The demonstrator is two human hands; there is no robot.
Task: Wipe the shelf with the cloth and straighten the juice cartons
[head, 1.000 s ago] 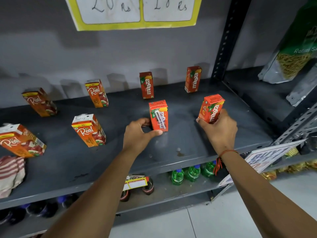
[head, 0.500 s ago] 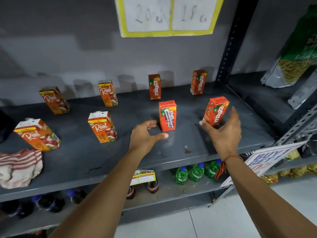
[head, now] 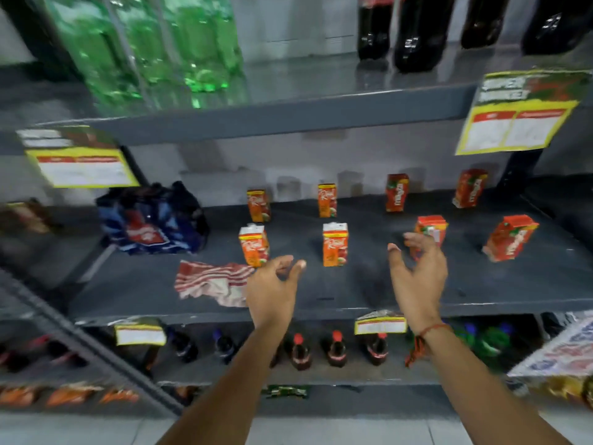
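Observation:
Several orange juice cartons stand in two rows on the grey shelf (head: 353, 293). In the front row are a Real carton (head: 253, 245), another Real carton (head: 334, 244), a Maaza carton (head: 431, 228) and a tilted Maaza carton (head: 511, 237). A red-and-white striped cloth (head: 211, 282) lies crumpled at the shelf's front left. My left hand (head: 272, 287) hovers open beside the cloth's right end, holding nothing. My right hand (head: 417, 274) is open in front of the third front carton, partly covering it, apart from it. The image is blurred.
A dark blue bottle pack (head: 150, 216) sits at the shelf's left. Green bottles (head: 154, 43) and dark bottles (head: 414, 27) stand on the shelf above. Price cards (head: 513, 123) hang from the shelf edges. Small bottles (head: 335, 348) fill the shelf below.
Both hands have let go of the Maaza cartons and drawn back, open. The view has pulled away and swung left, now showing the upper shelf, the cloth and the blue pack.

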